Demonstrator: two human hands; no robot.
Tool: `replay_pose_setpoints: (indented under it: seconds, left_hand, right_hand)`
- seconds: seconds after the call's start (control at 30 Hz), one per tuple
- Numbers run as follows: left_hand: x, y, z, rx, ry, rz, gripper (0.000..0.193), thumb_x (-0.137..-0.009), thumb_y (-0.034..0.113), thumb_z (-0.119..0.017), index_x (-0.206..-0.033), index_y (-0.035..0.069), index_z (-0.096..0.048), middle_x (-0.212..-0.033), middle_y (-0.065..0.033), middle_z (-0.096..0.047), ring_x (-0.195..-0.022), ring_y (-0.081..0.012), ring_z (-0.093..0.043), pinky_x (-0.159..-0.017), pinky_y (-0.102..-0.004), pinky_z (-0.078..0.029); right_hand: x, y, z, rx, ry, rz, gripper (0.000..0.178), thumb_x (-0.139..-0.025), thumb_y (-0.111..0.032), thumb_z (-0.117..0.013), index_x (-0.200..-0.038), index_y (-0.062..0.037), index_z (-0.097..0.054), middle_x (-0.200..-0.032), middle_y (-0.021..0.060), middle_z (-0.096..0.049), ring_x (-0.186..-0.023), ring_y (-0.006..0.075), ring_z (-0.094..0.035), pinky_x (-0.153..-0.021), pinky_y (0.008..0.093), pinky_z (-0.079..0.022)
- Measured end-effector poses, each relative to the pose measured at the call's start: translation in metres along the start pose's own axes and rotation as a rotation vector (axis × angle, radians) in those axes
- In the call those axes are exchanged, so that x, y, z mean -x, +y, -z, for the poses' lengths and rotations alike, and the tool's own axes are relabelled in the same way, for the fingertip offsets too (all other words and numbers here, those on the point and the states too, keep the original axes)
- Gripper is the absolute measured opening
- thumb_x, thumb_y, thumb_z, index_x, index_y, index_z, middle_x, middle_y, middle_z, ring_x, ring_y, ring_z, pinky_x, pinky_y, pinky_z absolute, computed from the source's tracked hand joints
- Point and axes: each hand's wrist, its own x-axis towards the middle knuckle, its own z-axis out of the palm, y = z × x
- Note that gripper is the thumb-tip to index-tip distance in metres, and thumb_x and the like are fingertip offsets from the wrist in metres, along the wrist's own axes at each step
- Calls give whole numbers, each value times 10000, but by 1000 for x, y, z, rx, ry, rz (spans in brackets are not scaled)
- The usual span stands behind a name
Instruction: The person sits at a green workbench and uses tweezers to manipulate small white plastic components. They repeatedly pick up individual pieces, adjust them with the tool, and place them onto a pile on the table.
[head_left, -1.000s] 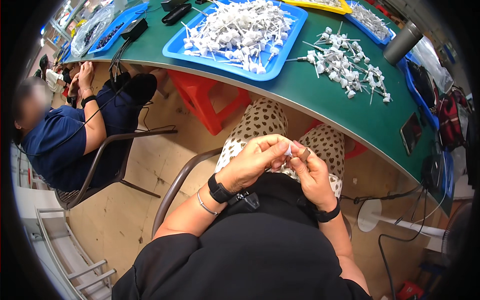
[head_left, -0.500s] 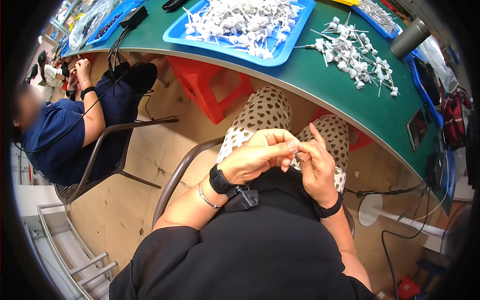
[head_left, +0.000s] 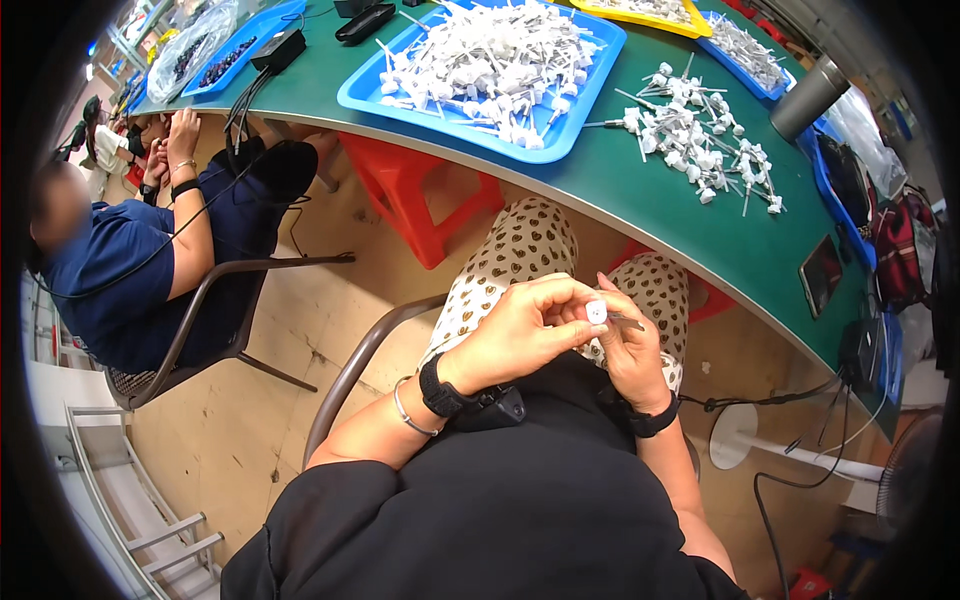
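Observation:
Over my lap, my left hand (head_left: 535, 325) pinches a small white plastic part (head_left: 597, 311) between thumb and fingertips. The part has a squarish white head, and a thin greyish stem points from it to the right. Close against it is my right hand (head_left: 632, 345), its fingers bent round the stem side and its thumb near the head. Part of that grip is hidden behind the piece. Similar white parts with thin stems lie in a loose pile (head_left: 690, 135) on the green table (head_left: 740, 245) and heaped in a blue tray (head_left: 350, 97).
A yellow tray (head_left: 690, 28) and another blue tray (head_left: 705, 45) stand farther back. At the right are a grey metal bottle (head_left: 808, 98) and a phone (head_left: 820, 277). Cables hang off the table. A seated person (head_left: 130, 240) works at the left; a red stool (head_left: 400, 190) is underneath.
The white part's head and stem now show between my hands, where fingers mostly covered them. My left hand has turned slightly, and my right index finger has come down.

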Motion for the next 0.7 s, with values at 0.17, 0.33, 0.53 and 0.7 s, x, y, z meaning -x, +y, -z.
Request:
replay_pose_setpoints:
  seconds: [0.17, 0.33, 0.53, 0.7]
  left_hand:
    - [-1, -2, 0, -107, 12, -38, 162, -942, 57, -675, -1088, -10, -655, -967, -20, -666, -874, -69, -645, -774, -232, -545]
    - [0, -2, -1, -151, 45, -56, 153, -933, 65, -691, -1063, -11, -665, -958, -15, -655, -858, -64, -639, -757, -227, -540]
    - [0, 7, -2, -301, 82, -137, 124, -908, 71, -721, -997, -5, -681, -933, 6, -608, -774, -41, -589, -681, -207, -494]
    - [-1, 5, -1, -223, 109, -105, 136, -904, 61, -719, -1010, -5, -664, -961, -7, -598, -774, -34, -581, -665, -197, -481]
  right_hand:
    - [2, 1, 0, -46, -5, -53, 184, -985, -68, -585, -1163, -40, -621, -1062, 77, -704, -986, 183, -677, -1175, 500, -299]
    - [3, 2, -3, -111, 15, -101, 201, -977, -47, -583, -1174, -32, -622, -1078, 83, -706, -998, 201, -680, -1167, 475, -322]
    - [5, -1, -2, -120, -27, -161, 222, -990, -67, -572, -1203, -28, -617, -1077, 92, -706, -990, 206, -683, -1155, 442, -346]
    - [7, 0, 1, -164, -16, -259, 259, -1019, -125, -562, -1252, -22, -606, -1105, 96, -696, -1004, 174, -657, -1064, 378, -429]
